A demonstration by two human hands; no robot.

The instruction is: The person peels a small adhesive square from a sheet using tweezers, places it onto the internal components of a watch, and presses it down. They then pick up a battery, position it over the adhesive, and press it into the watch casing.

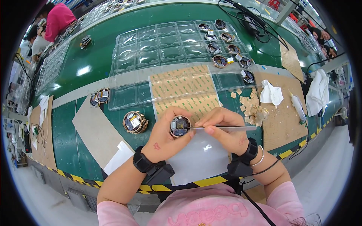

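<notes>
My left hand [160, 140] is wrapped round a small round watch-like case [179, 126] with circuit parts showing inside. In my right hand [228, 132] is a pair of metal tweezers [237, 129], pinched between thumb and fingers. The tweezers' tip lies at the right side of the case; whether it grips anything is too small to tell. Left of my hands stands a stack of similar round cases [134, 122]. Just beyond my hands lies a tan adhesive sheet [183, 88] with green print. Below them is a translucent white sheet [200, 160].
A clear compartment tray [137, 49] spans the green bench, with several round assemblies [220, 61] at its right. Peeled tan squares [250, 107] lie by a crumpled white cloth [271, 93] and a white tube [298, 108]. A person in pink [60, 20] is at far left.
</notes>
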